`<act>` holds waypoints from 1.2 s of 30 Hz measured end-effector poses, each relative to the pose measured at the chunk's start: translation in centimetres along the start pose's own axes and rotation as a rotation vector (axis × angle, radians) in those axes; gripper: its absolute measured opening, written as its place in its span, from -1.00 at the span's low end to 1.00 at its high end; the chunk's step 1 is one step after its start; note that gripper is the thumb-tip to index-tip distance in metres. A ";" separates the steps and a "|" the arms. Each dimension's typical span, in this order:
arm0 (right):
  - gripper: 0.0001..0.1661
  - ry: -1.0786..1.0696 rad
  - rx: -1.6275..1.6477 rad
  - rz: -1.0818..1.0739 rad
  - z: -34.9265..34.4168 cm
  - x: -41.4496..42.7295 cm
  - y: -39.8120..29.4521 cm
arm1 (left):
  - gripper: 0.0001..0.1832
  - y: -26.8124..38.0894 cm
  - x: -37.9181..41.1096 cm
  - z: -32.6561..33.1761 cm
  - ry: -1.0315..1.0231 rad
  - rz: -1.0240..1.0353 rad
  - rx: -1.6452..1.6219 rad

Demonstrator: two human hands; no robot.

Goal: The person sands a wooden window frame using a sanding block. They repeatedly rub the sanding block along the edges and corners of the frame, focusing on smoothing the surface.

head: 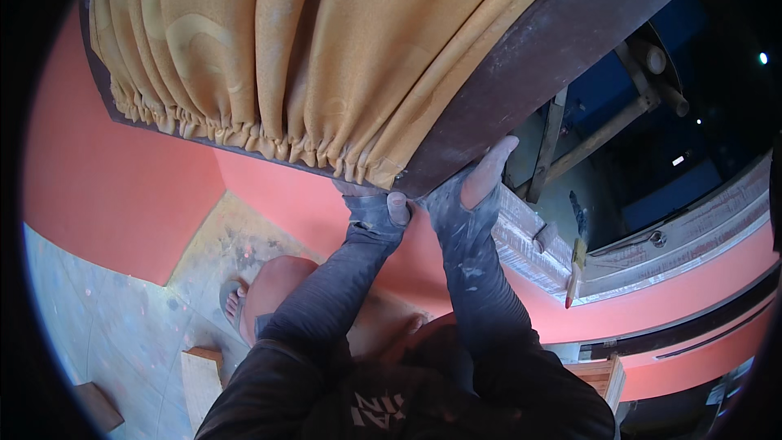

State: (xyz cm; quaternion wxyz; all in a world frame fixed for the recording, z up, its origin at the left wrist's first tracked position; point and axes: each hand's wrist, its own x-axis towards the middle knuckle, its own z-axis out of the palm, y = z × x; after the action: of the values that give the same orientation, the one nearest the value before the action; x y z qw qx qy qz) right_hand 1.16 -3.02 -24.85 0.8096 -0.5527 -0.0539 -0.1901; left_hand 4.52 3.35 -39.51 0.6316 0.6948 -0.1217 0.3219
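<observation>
A dark brown wooden panel (pixel 464 116), probably a door or window shutter, slants across the upper part of the view. Pleated mustard-yellow fabric (pixel 360 67) covers its face and is gathered along the lower edge. My left hand (pixel 398 209) grips that lower edge near the corner, thumb showing and most fingers hidden behind the panel. On the panel's right edge, just above the same corner, my right hand (pixel 486 178) holds on, its fingers partly hidden. Dusty dark sleeves reach over both palms.
A paintbrush (pixel 576 272) with a red-tipped handle lies on the window frame (pixel 617 269) at right, near a small cylindrical piece (pixel 544 236). Wooden poles (pixel 595 137) stand beyond the opening. Pink walls (pixel 122 195) border the floor, where wood blocks (pixel 204 379) lie.
</observation>
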 end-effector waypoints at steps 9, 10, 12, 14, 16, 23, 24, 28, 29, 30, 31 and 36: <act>0.07 -0.020 -0.020 -0.027 -0.6 -1.8 1.1 | -0.01 -0.4 0.1 0.0 -0.044 -0.030 0.018; 0.07 -0.003 -0.073 -0.024 -1.1 -1.3 1.1 | -0.02 0.2 -0.2 -0.4 -0.107 -0.082 0.016; 0.06 -0.020 -0.056 -0.044 -0.9 -1.8 1.0 | -0.01 1.1 0.1 -0.7 -0.086 -0.041 0.055; 0.06 -0.056 0.034 -0.059 0.2 -2.3 0.7 | -0.01 1.2 0.4 -0.6 -0.059 -0.011 0.070; 0.06 -0.025 0.053 -0.041 -0.4 -2.3 1.0 | -0.01 0.9 -0.1 -0.6 -0.053 0.003 0.059; 0.05 -0.044 0.087 -0.065 0.3 -2.3 1.2 | 0.04 0.0 0.0 -0.2 -0.107 -0.027 0.034; 0.05 -0.041 0.106 -0.068 0.1 -2.7 1.2 | 0.04 0.2 0.0 -0.3 -0.081 -0.004 0.038; 0.04 0.035 0.093 -0.023 -1.4 -0.6 1.7 | 0.03 0.4 0.3 -0.2 0.003 0.015 0.035; 0.04 0.040 0.087 -0.021 -1.5 -0.3 1.8 | 0.02 0.4 0.2 -0.2 0.022 0.003 0.029; 0.04 0.037 0.085 -0.025 -1.5 -0.1 1.8 | 0.02 0.4 0.3 -0.2 -0.007 0.007 0.036; 0.04 0.024 0.104 -0.031 -1.3 -0.5 1.7 | 0.02 0.4 0.1 -0.4 -0.036 0.012 0.043; 0.04 0.101 0.232 -0.013 -2.5 -1.6 2.4 | -0.01 0.1 -0.1 -0.2 -0.082 -0.006 0.003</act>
State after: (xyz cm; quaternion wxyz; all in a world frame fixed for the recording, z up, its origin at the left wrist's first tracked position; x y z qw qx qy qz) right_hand 0.28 -4.18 -28.38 0.8685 -0.4447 -0.0382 -0.2154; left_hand 4.29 3.50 -39.50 0.6260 0.7086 -0.1448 0.2916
